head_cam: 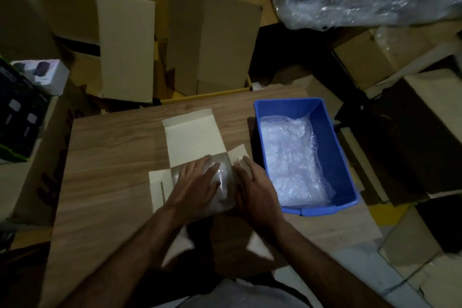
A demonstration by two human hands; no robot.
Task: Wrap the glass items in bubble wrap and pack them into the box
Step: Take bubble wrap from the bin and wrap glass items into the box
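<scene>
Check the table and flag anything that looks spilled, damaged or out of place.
Nothing stands out. The left hand and right hand press the bubble-wrapped item into the open white box. More bubble wrap lies inside the blue bin. The dim light hides fine damage.

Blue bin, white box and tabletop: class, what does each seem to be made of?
Blue bin: likely plastic, with smooth, evenly coloured moulded walls.
White box: thin matte paperboard, with creased flaps folded open.
Tabletop: wood-grain surface, possibly laminate; the streaked brown pattern cannot settle which.
</scene>
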